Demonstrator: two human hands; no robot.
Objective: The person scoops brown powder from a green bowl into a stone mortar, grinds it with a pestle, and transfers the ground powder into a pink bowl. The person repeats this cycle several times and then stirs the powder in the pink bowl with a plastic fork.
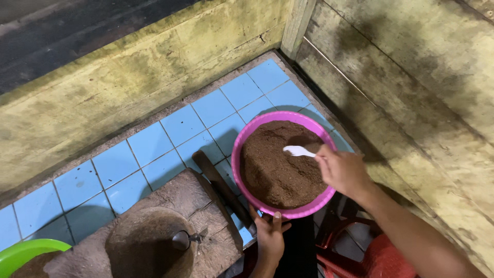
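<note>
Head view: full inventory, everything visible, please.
Basin: 1, pink plastic, on the tiled counter's near edge, full of brown powder.
Brown powder: 1 heap, inside the basin.
Spoon: 1, white, over the powder.
Tiled counter: 1, light blue tiles.
Wooden block: 1, brown, with a round hollow, left of the basin.
Wooden stick: 1, dark, between block and basin.
Green bowl: 1, bottom left corner.
Red chair: 1, below the counter.
Plank walls: yellowish, stained.
Left hand: gripping the basin's near rim.
Right hand: holding the spoon.
</note>
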